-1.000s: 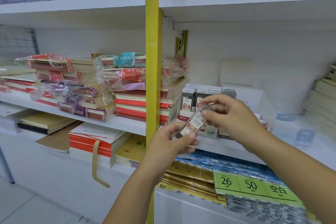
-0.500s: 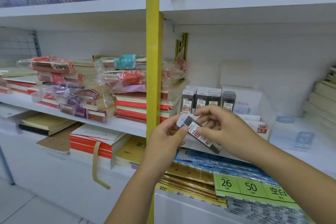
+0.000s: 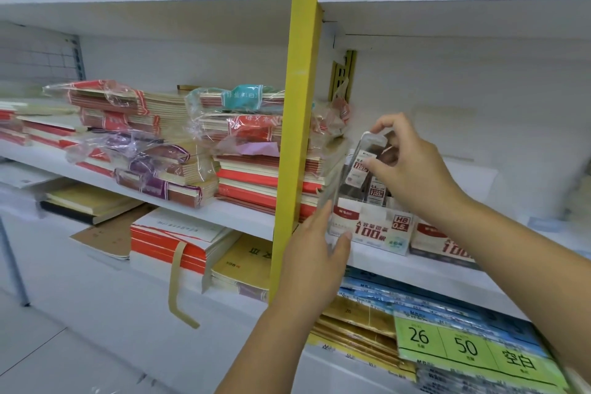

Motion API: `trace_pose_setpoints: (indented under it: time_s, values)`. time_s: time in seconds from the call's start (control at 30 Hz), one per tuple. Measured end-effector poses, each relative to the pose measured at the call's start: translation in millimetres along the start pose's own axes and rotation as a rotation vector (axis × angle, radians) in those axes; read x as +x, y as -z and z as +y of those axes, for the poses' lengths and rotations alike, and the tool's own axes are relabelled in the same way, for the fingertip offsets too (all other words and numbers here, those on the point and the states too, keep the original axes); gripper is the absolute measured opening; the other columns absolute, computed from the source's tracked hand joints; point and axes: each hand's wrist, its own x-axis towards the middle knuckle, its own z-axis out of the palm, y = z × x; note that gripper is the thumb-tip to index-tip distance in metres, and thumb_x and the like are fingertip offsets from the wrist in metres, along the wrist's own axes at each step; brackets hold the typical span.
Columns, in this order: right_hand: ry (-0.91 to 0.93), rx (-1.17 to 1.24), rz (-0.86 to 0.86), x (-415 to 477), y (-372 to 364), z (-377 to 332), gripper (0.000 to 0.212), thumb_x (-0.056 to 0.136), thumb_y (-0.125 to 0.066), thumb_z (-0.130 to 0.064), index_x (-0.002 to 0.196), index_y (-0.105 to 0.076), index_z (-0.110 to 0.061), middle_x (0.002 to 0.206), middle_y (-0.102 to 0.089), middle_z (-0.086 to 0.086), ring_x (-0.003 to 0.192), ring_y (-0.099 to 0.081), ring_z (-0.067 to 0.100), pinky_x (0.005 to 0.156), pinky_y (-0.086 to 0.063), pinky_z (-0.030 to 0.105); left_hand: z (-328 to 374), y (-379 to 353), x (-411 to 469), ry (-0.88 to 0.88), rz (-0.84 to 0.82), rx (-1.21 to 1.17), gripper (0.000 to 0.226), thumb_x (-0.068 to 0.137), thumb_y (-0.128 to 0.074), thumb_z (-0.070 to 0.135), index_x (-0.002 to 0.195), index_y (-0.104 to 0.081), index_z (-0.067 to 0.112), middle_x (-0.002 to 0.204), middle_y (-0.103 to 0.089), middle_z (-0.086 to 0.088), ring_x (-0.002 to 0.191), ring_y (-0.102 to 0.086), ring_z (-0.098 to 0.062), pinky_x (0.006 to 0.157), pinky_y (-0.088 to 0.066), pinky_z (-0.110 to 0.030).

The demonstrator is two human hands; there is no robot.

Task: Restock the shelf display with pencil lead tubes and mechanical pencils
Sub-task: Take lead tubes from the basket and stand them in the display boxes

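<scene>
While the right hand (image 3: 412, 176) pinches a slim, clear hard-plastic pencil lead tube (image 3: 359, 169) between curled thumb and fingertips, the tube stands nearly upright. It has a rounded white cap on top and a red-and-white paper label round its body. It is held just above the rear of a white cardboard display box (image 3: 377, 232) printed in red with "100" and "HB 0.5". Inside that box more upright tubes (image 3: 375, 192) of the same kind stand, dark lead showing through their walls. The left hand (image 3: 315, 256) is at the box's left front corner, thumb and fingers closed on a glossy transparent plastic piece (image 3: 334, 195) whose exact shape cannot be made out. The box sits on a smooth white shelf board (image 3: 415, 270), just beside a second, similar box (image 3: 438, 243) to its right. A square-edged yellow metal post (image 3: 302, 105) rises just left of it, and beyond the post lie flat stacks of paper notebooks (image 3: 246, 137) in crinkled clear film.
</scene>
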Motion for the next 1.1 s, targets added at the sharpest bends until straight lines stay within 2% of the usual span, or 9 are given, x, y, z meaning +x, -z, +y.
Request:
trace_pose_setpoints:
  time_s: [0.07, 0.23, 0.4, 0.5, 0.6, 0.77, 0.87, 0.97, 1.1]
  values:
    - [0.001, -0.103, -0.045, 3.9, -6.3, 5.2, 0.039, 0.086, -0.071, -0.021, 0.102, -0.044, -0.043, 0.092, -0.061, -0.016, 0.074, -0.06, -0.008, 0.045, -0.042, 0.006, -0.4, -0.2, 0.3, 0.003, 0.005, 0.007, 0.054, 0.099, -0.059, 0.031, 0.148, -0.039, 0.042, 0.11, -0.043, 0.041, 0.097, -0.034, 0.039, 0.076, -0.032, 0.009]
    - [-0.017, -0.26, -0.129, 12.0, -16.6, 15.9, 0.025, 0.086, -0.07, -0.027, 0.106, -0.06, -0.038, 0.093, -0.042, -0.013, 0.085, -0.053, 0.01, 0.067, -0.039, 0.025, -4.8, -0.4, 1.5, 0.026, 0.004, -0.005, 0.054, 0.1, -0.059, 0.032, 0.15, -0.039, 0.038, 0.121, -0.042, 0.033, 0.105, -0.04, 0.019, 0.078, -0.028, 0.007]
    - [0.026, -0.401, -0.128, 6.7, -10.6, 5.8, 0.038, 0.093, -0.061, -0.026, 0.131, -0.057, -0.029, 0.101, -0.042, -0.005, 0.096, -0.045, 0.014, 0.075, -0.035, 0.027, -0.8, 3.7, -0.8, 0.023, -0.008, -0.059, 0.051, 0.099, -0.059, 0.024, 0.146, -0.045, 0.037, 0.111, -0.043, 0.04, 0.101, -0.039, 0.031, 0.079, -0.033, 0.007]
    - [0.089, -0.22, -0.008, -27.8, 6.5, -4.6, 0.039, 0.096, -0.058, -0.019, 0.134, -0.055, -0.027, 0.098, -0.046, -0.009, 0.085, -0.047, 0.008, 0.074, -0.034, 0.017, 3.0, 8.7, -14.9, -0.017, 0.091, -0.012, 0.043, 0.098, -0.06, 0.02, 0.139, -0.054, 0.032, 0.117, -0.047, 0.033, 0.111, -0.047, 0.013, 0.096, -0.043, -0.014]
    - [0.102, 0.075, 0.055, -96.5, 20.9, -7.7, 0.025, 0.095, -0.057, -0.02, 0.117, -0.061, -0.031, 0.088, -0.055, -0.015, 0.077, -0.054, 0.008, 0.069, -0.041, 0.011, -2.7, 10.7, -43.5, -0.03, 0.061, 0.026, 0.033, 0.097, -0.061, 0.014, 0.128, -0.062, 0.025, 0.107, -0.051, 0.027, 0.103, -0.055, -0.001, 0.091, -0.051, -0.027]
    - [-0.351, 0.243, -0.267, -239.8, -0.6, 45.1, 0.02, 0.094, -0.057, -0.024, 0.097, -0.062, -0.043, 0.08, -0.063, -0.006, 0.07, -0.062, 0.015, 0.067, -0.051, 0.031, -48.0, -10.2, -133.7, 0.073, -0.524, 0.226, 0.033, 0.098, -0.06, 0.019, 0.131, -0.058, 0.024, 0.122, -0.052, 0.007, 0.101, -0.058, -0.005, 0.085, -0.051, -0.026]
    - [-0.748, 0.189, -0.592, -334.3, -33.0, 97.1, 0.017, 0.096, -0.055, -0.019, 0.098, -0.061, -0.035, 0.099, -0.064, 0.0, 0.088, -0.064, 0.027, 0.077, -0.049, 0.043, -87.5, -34.9, -200.3, 0.23, -0.845, 0.307, 0.039, 0.099, -0.06, 0.024, 0.137, -0.053, 0.024, 0.133, -0.049, 0.002, 0.112, -0.059, -0.015, 0.091, -0.046, -0.025]
    - [-0.938, 0.058, -0.746, -420.4, -64.0, 137.8, 0.009, 0.094, -0.06, -0.022, 0.102, -0.064, -0.026, 0.115, -0.065, 0.002, 0.101, -0.062, 0.021, 0.081, -0.047, 0.028, -122.3, -67.4, -259.0, 0.425, -0.952, 0.297, 0.044, 0.096, -0.063, 0.021, 0.138, -0.053, 0.019, 0.137, -0.052, -0.006, 0.115, -0.057, -0.018, 0.092, -0.039, -0.021]
    - [-1.129, 0.054, -0.876, -495.1, -101.6, 164.2, 0.035, 0.093, -0.062, -0.025, 0.126, -0.059, -0.016, 0.124, -0.064, 0.002, 0.102, -0.061, 0.016, 0.086, -0.048, 0.027, -159.3, -104.5, -312.6, 0.652, -0.973, 0.259, 0.049, 0.093, -0.067, 0.022, 0.14, -0.052, 0.016, 0.137, -0.057, -0.006, 0.115, -0.058, -0.018, 0.095, -0.043, -0.024]
